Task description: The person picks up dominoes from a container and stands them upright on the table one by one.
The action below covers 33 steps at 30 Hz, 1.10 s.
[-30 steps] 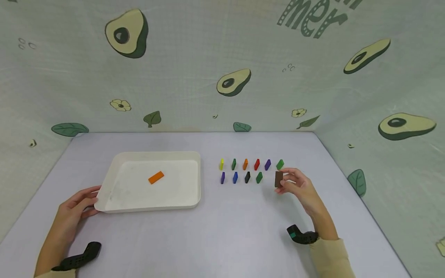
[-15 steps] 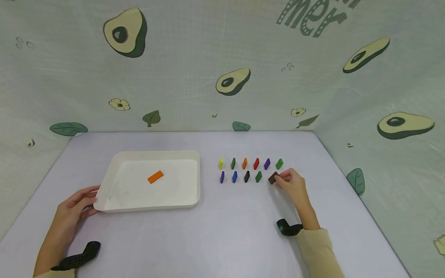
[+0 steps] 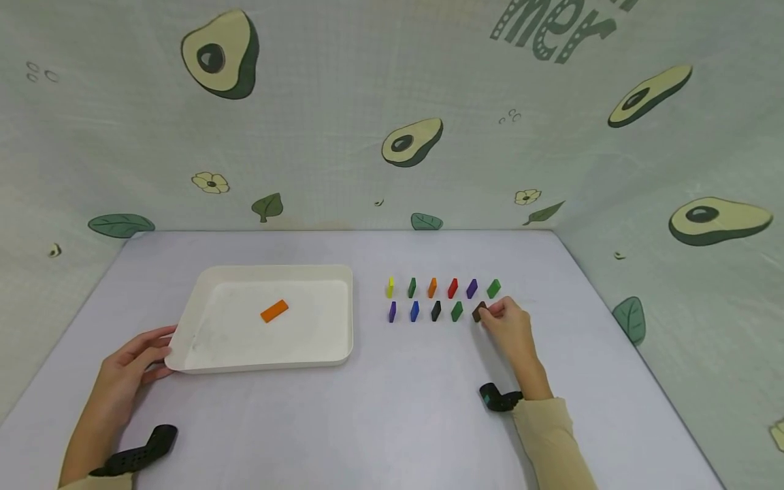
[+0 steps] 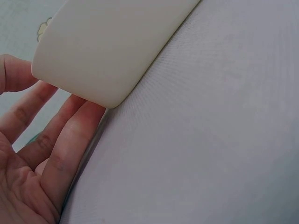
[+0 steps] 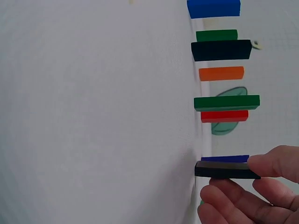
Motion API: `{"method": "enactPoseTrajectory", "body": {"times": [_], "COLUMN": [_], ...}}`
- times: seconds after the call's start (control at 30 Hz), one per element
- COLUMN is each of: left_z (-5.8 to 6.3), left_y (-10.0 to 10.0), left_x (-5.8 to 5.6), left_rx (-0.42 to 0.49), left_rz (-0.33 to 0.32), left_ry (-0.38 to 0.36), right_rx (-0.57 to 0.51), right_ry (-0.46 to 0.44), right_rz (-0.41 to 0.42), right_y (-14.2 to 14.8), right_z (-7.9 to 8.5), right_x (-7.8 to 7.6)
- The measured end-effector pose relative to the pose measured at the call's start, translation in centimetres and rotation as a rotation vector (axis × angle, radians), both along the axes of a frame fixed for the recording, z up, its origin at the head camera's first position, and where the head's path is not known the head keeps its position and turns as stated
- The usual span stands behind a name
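Note:
My left hand (image 3: 125,367) holds the left front corner of a white tray (image 3: 263,368), thumb at the rim and fingers against the outer wall. In the left wrist view several fingers (image 4: 70,144) touch the underside of the tray corner. My right hand (image 3: 511,333) pinches a dark brown domino block (image 3: 478,312) between thumb and fingers. This brown block stands on edge at the right end of the front row, beside a green block (image 3: 456,312). In the right wrist view the thumb lies over the end of the brown block (image 5: 224,170). An orange block (image 3: 274,311) lies flat in the tray.
Several coloured blocks stand upright in two rows right of the tray, among them a black block (image 3: 436,311), a blue block (image 3: 414,312) and, behind, a red block (image 3: 452,288). An avocado-print cloth (image 3: 318,190) hangs behind the white table (image 3: 380,422).
My right hand has brought the brown block left and down to the end of the front row, turning it from facing me to standing edgewise. The left hand and tray stay put.

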<state>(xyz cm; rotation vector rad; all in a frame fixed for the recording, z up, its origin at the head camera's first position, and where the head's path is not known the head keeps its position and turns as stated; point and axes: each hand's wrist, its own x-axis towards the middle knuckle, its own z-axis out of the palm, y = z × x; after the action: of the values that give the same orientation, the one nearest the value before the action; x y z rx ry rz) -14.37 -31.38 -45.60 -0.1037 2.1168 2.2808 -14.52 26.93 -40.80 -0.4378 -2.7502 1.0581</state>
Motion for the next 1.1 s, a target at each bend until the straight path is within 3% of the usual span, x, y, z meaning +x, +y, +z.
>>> {"method": "enactPoseTrajectory", "body": {"times": [1.1], "left_z": [-0.06], "left_y": [0.16], "left_x": [-0.12], "left_rx": [-0.021], "left_rz": [0.002], "left_ry": [0.027], "right_rx": [-0.012], "right_ry": [-0.065], "right_rz": [0.022], "right_y": [0.19], "right_z": [0.05], "right_x": [0.09]}}
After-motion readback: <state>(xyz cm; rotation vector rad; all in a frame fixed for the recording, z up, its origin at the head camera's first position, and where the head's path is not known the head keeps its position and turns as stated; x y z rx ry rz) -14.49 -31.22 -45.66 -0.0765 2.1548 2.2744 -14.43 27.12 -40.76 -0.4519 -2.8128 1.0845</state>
